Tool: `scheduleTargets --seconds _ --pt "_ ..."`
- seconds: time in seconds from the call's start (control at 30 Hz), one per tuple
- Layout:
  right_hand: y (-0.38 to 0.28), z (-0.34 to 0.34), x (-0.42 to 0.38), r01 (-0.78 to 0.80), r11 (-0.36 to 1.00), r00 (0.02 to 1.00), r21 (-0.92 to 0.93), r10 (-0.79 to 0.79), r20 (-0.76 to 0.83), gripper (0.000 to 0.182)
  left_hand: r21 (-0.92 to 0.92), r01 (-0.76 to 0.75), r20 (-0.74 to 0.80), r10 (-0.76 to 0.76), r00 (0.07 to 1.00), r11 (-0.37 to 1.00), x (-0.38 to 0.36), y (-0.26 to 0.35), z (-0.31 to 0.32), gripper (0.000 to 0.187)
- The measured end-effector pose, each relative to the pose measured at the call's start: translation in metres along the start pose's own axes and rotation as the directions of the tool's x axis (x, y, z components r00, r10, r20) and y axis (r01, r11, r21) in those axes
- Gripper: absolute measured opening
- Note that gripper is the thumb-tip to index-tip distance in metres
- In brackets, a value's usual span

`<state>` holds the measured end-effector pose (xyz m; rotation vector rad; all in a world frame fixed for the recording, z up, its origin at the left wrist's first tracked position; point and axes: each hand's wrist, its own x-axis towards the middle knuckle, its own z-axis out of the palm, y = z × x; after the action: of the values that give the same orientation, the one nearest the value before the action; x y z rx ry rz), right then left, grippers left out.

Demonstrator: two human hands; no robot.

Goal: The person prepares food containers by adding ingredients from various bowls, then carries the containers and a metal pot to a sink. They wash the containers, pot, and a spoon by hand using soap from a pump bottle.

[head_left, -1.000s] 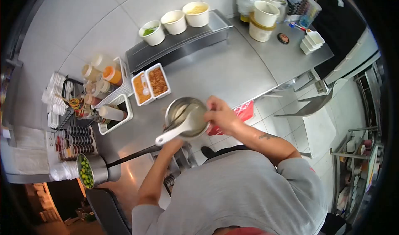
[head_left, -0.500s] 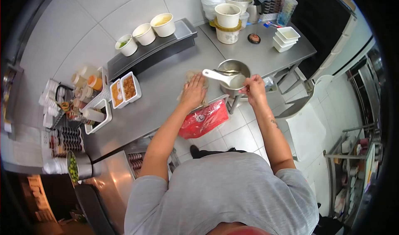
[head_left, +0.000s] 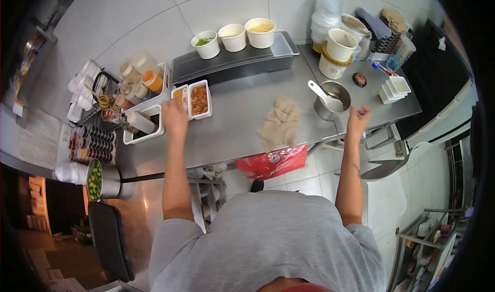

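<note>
My left hand is over the near edge of a white two-part tub holding orange food. Its fingers point down at the tub and are partly hidden by the hand's back. Beside that food, in the other part, lies brown shredded food. My right hand hovers just right of a metal pot, fingers loosely curled and apart, nothing seen in them. A white ladle leans in the pot. Between my hands a crumpled beige cloth lies on the steel counter.
Three white bowls stand on a raised dark shelf at the back. Stacked tubs and small white dishes are at the right. Squeeze bottles crowd the left. A red plastic bag hangs at the front edge.
My left hand has left the cloth and moved left to the two-part tub. My right hand has let go of the pot's rim. The view has shifted left.
</note>
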<state>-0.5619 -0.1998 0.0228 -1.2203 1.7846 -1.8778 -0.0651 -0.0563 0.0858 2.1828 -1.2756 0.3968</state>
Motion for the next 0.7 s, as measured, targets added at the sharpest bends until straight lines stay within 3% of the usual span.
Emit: scheduleTargets --seconds 0.1,0.13,0.17,0.23,0.33,0.4,0.47,0.57,0.67,0.7 --pt "-0.078 0.014 -0.04 0.19 0.97 0.96 0.15 -0.215 0.179 0.028 0.108 0.189 0.102 -0.2 0.974 0.976 0.013 -0.058 0.009 0.025" --pt "-0.082 0.033 -0.055 0.088 0.975 0.89 0.205 -0.17 0.424 0.024 0.067 0.181 0.146 -0.19 0.971 0.981 0.015 -0.068 0.012 0.026" --pt "-0.085 0.052 -0.071 -0.026 0.973 0.754 0.228 -0.131 0.644 0.02 0.026 0.177 0.191 -0.179 0.965 0.984 0.015 -0.076 0.017 0.026" --pt "-0.121 0.092 -0.127 -0.283 0.947 0.455 0.15 -0.005 0.89 0.018 -0.054 0.191 0.225 -0.174 0.959 0.98 0.014 -0.08 0.024 0.024" --pt "-0.133 0.159 -0.195 -0.331 0.94 0.192 0.083 -0.02 0.981 0.026 -0.178 0.251 0.192 -0.217 0.957 0.951 0.014 -0.089 0.038 0.017" --pt "-0.142 0.194 -0.226 -0.299 0.954 0.139 -0.032 0.077 0.987 0.034 -0.229 0.274 0.17 -0.238 0.956 0.934 0.014 -0.09 0.039 0.013" --pt "-0.147 0.219 -0.246 -0.248 0.968 0.194 -0.035 0.086 0.977 0.04 -0.281 0.287 0.159 -0.251 0.955 0.916 0.012 -0.097 0.046 0.013" --pt "-0.152 0.238 -0.252 -0.236 0.97 0.172 -0.052 0.094 0.981 0.042 -0.228 0.249 0.102 -0.231 0.968 0.941 0.012 -0.1 0.044 0.013" --pt "-0.147 0.251 -0.254 -0.182 0.983 0.24 -0.007 0.051 0.969 0.042 -0.278 0.249 0.102 -0.23 0.968 0.928 0.01 -0.1 0.042 0.013" --pt "-0.147 0.248 -0.251 -0.19 0.982 0.227 -0.024 0.068 0.971 0.041 -0.174 0.23 0.094 -0.217 0.972 0.957 0.009 -0.095 0.037 0.014"
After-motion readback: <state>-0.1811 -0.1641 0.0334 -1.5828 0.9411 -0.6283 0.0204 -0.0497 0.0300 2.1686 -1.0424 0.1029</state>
